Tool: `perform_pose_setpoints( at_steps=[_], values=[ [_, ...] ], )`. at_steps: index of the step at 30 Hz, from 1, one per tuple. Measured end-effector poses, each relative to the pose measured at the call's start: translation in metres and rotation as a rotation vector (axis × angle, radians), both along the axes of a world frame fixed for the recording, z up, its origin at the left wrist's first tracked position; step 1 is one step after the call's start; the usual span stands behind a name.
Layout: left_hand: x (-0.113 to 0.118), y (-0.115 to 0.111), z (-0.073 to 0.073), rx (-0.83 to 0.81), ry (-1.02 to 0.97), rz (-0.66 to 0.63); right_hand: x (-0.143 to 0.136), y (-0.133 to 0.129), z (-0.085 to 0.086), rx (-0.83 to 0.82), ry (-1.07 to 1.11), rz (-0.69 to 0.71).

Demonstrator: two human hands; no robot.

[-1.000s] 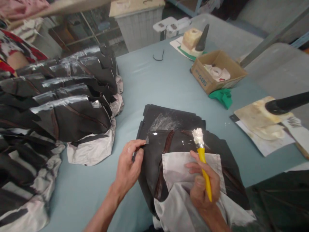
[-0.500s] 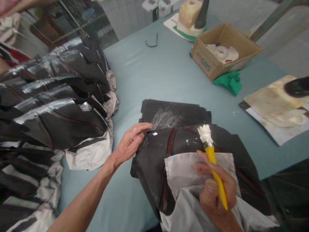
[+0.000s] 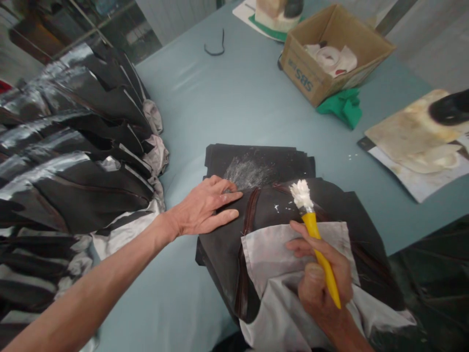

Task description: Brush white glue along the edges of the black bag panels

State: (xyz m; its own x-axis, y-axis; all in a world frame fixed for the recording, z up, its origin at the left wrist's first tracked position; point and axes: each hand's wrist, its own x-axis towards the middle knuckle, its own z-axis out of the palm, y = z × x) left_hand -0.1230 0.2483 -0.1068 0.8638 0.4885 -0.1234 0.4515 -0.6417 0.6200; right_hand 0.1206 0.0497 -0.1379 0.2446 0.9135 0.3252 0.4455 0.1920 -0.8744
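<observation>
In the head view, the two hands are well apart: the left hand (image 3: 208,205) lies with fingers extended on the left edge of the dark fabric piece (image 3: 222,252), apparently steadying it, while the right hand (image 3: 326,281) is wrapped around the yellow brush (image 3: 311,225), its white-loaded bristles angled up, perhaps to spare the pale cloth (image 3: 278,252) below. The piece sits at the desk's near side, overlapping a dark board (image 3: 287,157) whose far edge shows. Beyond lies bare desk (image 3: 205,102), bounded by stacked dark pieces (image 3: 98,188) leftward and a cardboard box (image 3: 300,73) at far right.
</observation>
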Motion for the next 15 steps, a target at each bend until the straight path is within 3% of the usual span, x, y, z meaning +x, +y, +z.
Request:
perform_pose_setpoints(
  at_steps=[9,12,15],
  values=[
    [0.0014,0.0031,-0.0050,0.216,0.217,-0.098,0.0016,0.0006,0.0041,-0.068,0.011,-0.004],
    [-0.0007,0.0036,-0.0056,0.241,0.229,-0.050,0.0023,-0.0002,0.0025,-0.079,0.024,0.003],
    [-0.0040,0.0023,-0.0034,0.142,0.211,0.059,0.0017,-0.0019,-0.0002,-0.083,0.041,0.002]
  ],
)
